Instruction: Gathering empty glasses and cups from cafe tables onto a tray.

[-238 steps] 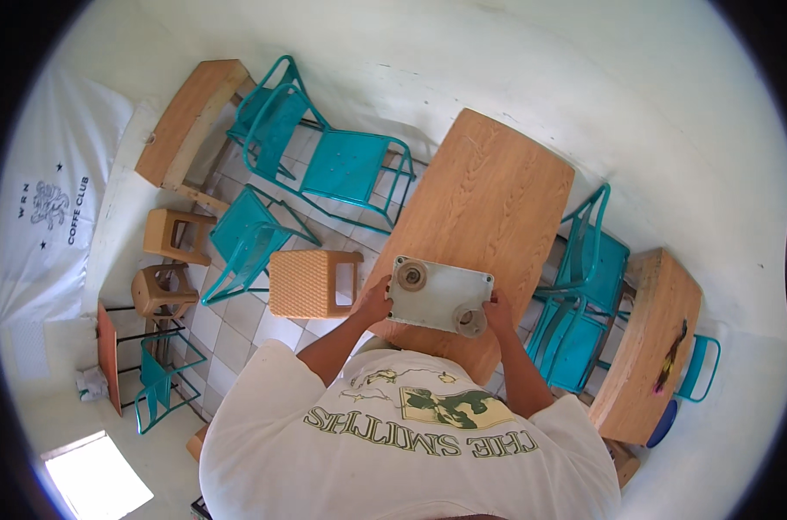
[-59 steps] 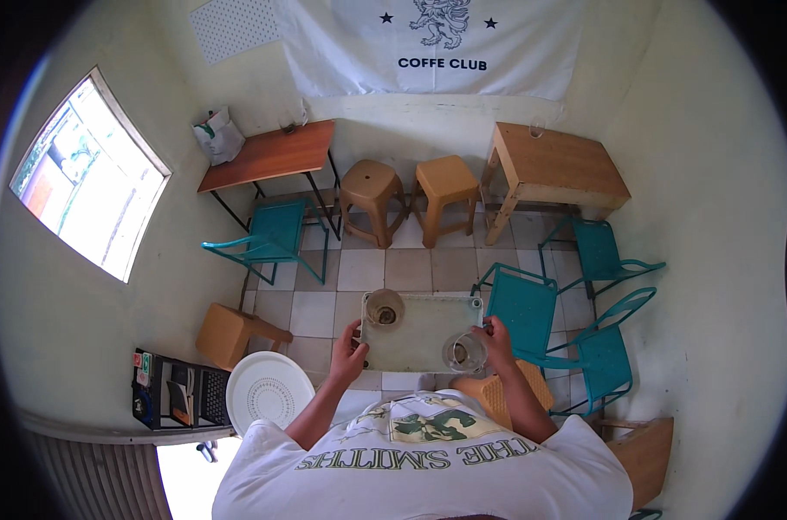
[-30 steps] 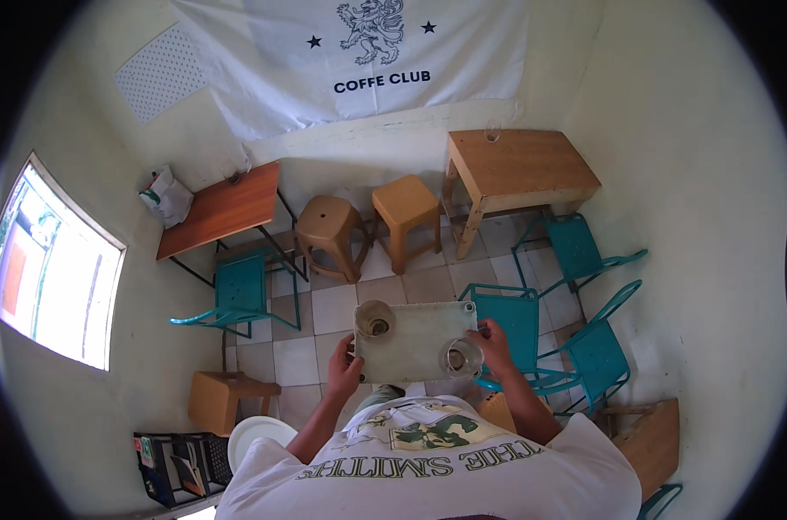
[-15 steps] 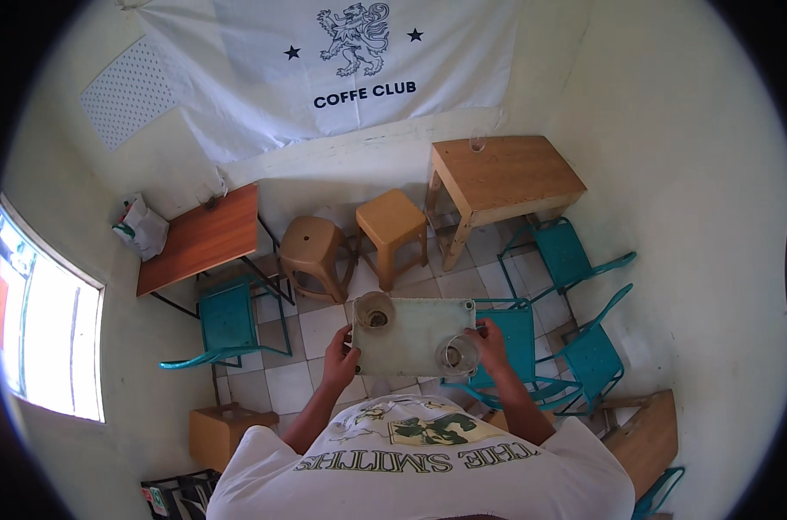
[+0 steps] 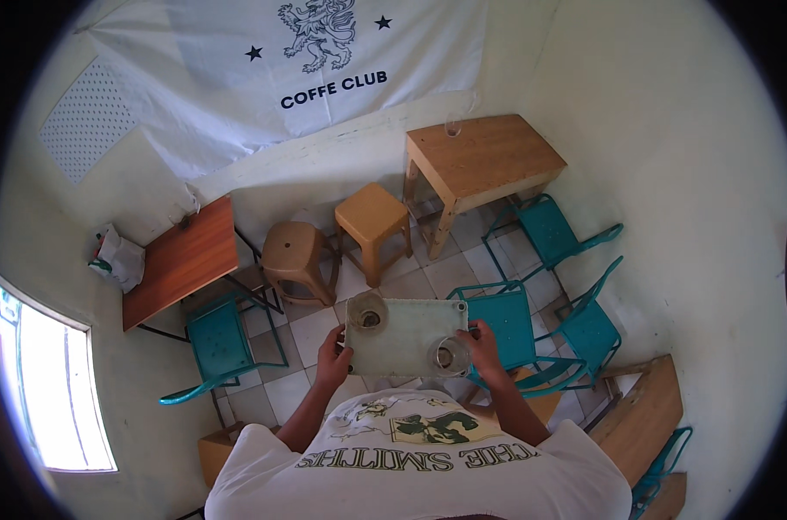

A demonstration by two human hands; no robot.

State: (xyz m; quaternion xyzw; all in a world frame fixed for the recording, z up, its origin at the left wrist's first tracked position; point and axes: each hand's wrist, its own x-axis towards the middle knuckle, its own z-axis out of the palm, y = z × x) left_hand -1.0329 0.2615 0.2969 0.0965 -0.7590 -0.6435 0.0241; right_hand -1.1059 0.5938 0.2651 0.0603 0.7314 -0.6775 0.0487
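In front of my body I carry a pale greenish rectangular tray [image 5: 402,334], held level by its two short sides. My left hand [image 5: 333,355] grips the left edge, and my right hand [image 5: 480,345] is closed on the right edge. A glass [image 5: 367,312] with dark residue at its bottom stands at the tray's far left corner. Close to my right hand, a second clear glass [image 5: 448,355] stands near the right edge, also with some brown residue inside.
Ahead are two brown stools [image 5: 372,217] and a wooden table [image 5: 489,156] bearing a glass [image 5: 452,127]. Teal chairs [image 5: 501,321] stand close on the right. To the left are a reddish table [image 5: 185,251] with a bag [image 5: 120,260] and another teal chair [image 5: 220,341].
The room has shifted left and turned in view, with more of the lower right table showing. The tray and both glasses stay between my hands, slightly farther left in the picture.
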